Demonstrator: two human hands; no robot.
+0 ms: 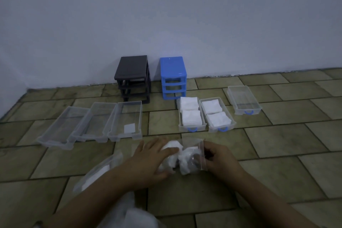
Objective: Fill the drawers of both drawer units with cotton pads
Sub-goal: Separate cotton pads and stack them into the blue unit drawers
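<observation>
A dark grey drawer unit (pixel 133 77) and a blue drawer unit (pixel 173 77) stand drawerless against the wall. Three clear drawers (pixel 96 122) lie in front of the grey unit; the right one holds a single pad (pixel 129 128). Two blue-handled drawers (pixel 205 114) hold stacks of white cotton pads. A third blue-handled drawer (pixel 244 101) is bare. My left hand (pixel 153 159) grips a bunch of cotton pads (pixel 172 151) at the mouth of a clear plastic bag (pixel 194 149). My right hand (pixel 220 159) pinches the bag's edge.
Another clear bag with white pads (pixel 100 170) lies on the tiled floor by my left forearm. More white material (pixel 133 214) sits near the bottom edge. The wall runs close behind the units.
</observation>
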